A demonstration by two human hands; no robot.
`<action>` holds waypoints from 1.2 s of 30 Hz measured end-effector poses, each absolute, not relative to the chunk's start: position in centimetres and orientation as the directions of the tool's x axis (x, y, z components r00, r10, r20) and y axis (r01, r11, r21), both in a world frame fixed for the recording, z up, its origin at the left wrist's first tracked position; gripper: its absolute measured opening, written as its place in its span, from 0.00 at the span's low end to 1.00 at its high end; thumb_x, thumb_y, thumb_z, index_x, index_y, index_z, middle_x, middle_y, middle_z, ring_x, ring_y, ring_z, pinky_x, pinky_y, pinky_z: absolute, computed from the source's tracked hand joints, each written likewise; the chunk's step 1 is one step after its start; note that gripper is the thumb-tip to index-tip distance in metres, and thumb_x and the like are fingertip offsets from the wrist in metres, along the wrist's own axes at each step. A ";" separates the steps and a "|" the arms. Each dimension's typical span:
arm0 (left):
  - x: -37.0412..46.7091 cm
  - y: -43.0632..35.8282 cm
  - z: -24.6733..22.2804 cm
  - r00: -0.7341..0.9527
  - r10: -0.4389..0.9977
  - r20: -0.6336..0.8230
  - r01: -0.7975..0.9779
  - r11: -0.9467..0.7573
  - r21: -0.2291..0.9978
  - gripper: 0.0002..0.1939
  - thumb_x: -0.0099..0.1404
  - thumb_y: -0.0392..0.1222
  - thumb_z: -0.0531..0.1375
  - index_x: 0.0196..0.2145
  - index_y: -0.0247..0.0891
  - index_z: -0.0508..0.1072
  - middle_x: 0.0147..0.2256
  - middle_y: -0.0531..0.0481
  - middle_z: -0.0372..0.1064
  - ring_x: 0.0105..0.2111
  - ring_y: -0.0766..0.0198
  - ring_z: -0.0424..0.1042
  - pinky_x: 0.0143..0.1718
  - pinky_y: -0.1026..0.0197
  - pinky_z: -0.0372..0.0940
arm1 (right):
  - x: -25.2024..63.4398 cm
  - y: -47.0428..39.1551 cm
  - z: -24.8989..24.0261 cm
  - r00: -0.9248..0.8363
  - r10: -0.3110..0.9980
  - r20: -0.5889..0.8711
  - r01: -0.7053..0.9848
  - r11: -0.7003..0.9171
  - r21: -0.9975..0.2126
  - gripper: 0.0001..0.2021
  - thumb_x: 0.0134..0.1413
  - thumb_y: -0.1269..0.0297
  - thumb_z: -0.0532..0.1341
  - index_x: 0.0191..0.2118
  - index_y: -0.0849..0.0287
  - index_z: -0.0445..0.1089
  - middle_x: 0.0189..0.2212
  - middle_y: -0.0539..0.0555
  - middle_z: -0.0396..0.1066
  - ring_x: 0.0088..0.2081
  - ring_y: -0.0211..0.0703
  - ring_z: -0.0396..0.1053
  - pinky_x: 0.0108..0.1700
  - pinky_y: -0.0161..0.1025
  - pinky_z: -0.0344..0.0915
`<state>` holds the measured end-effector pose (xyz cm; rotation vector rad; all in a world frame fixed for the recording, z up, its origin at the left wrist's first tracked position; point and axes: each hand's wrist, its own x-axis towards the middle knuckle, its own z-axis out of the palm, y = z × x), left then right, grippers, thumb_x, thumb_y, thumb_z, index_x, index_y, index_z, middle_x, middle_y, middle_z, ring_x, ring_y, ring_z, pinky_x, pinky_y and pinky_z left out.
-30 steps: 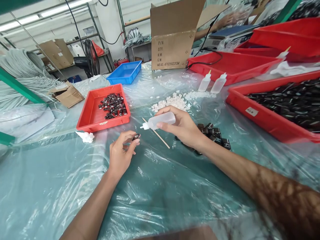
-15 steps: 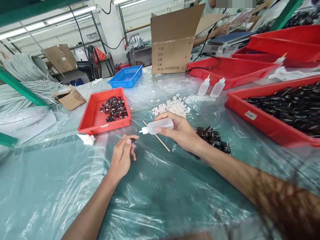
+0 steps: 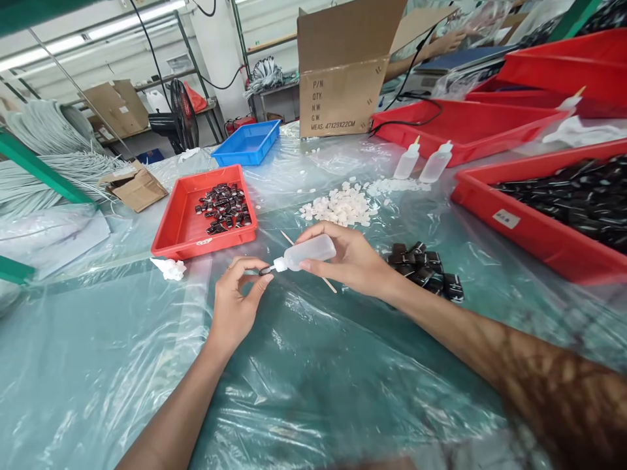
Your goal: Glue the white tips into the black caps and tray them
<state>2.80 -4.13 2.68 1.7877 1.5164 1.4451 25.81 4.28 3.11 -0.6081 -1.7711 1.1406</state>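
Observation:
Between the thumb and fingertips of my left hand [image 3: 238, 294] is a small black plastic piece [image 3: 265, 270], mostly covered by the fingers. My right hand [image 3: 357, 261] is wrapped round a translucent squeeze bottle [image 3: 313, 250], tilted with its nozzle pointing left. The nozzle tip meets the black piece or stops just short of it; I cannot tell which. A thin wooden stick [image 3: 329, 284] lies on the plastic sheet under the bottle. Beside my right wrist is a heap of black pieces [image 3: 425, 271], and beyond the bottle a pile of small white pieces [image 3: 340, 205].
A red tray [image 3: 171, 225] with small black parts stands left, a blue tray [image 3: 247, 145] behind it. Two bottles [image 3: 421, 162] stand near a cardboard box [image 3: 340, 78]. At right is a red bin [image 3: 526, 241] full of black parts. Crumpled white tissue [image 3: 169, 268] lies left.
My left hand has turned and pinches the black piece with thumb and fingers up at the nozzle. The bottle has moved slightly left, bringing its tip to the piece.

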 end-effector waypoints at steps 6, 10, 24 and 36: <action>2.8 -4.3 2.5 -0.032 0.823 0.566 0.588 -0.443 0.677 0.05 0.70 0.38 0.68 0.43 0.46 0.82 0.42 0.51 0.78 0.42 0.61 0.78 0.44 0.58 0.77 | 25.9 3.2 3.3 -0.453 0.654 0.605 0.052 0.697 -0.715 0.12 0.59 0.62 0.72 0.48 0.51 0.75 0.44 0.54 0.81 0.41 0.50 0.79 0.39 0.47 0.75; 2.7 -4.4 2.6 -0.018 0.803 0.595 0.645 -0.446 0.621 0.06 0.71 0.36 0.68 0.44 0.46 0.81 0.41 0.51 0.77 0.40 0.62 0.77 0.42 0.59 0.75 | 25.8 2.7 3.4 -0.447 0.402 0.799 0.079 0.908 -0.412 0.13 0.65 0.66 0.68 0.52 0.50 0.73 0.47 0.55 0.81 0.49 0.51 0.80 0.48 0.51 0.80; 2.8 -4.6 2.8 0.046 0.772 0.634 0.710 -0.472 0.522 0.10 0.71 0.30 0.65 0.43 0.46 0.79 0.43 0.51 0.77 0.42 0.61 0.78 0.44 0.58 0.73 | 26.1 2.5 4.3 -0.496 0.405 0.768 0.071 0.901 -0.429 0.11 0.64 0.69 0.67 0.50 0.51 0.73 0.45 0.57 0.83 0.47 0.52 0.81 0.43 0.47 0.79; 2.8 -4.6 2.6 0.039 0.776 0.630 0.703 -0.470 0.535 0.10 0.71 0.30 0.65 0.43 0.45 0.80 0.43 0.50 0.77 0.43 0.60 0.78 0.46 0.57 0.73 | 26.0 2.3 4.3 -0.495 0.400 0.771 0.075 0.904 -0.421 0.12 0.64 0.69 0.67 0.51 0.51 0.72 0.45 0.56 0.82 0.47 0.51 0.81 0.44 0.46 0.79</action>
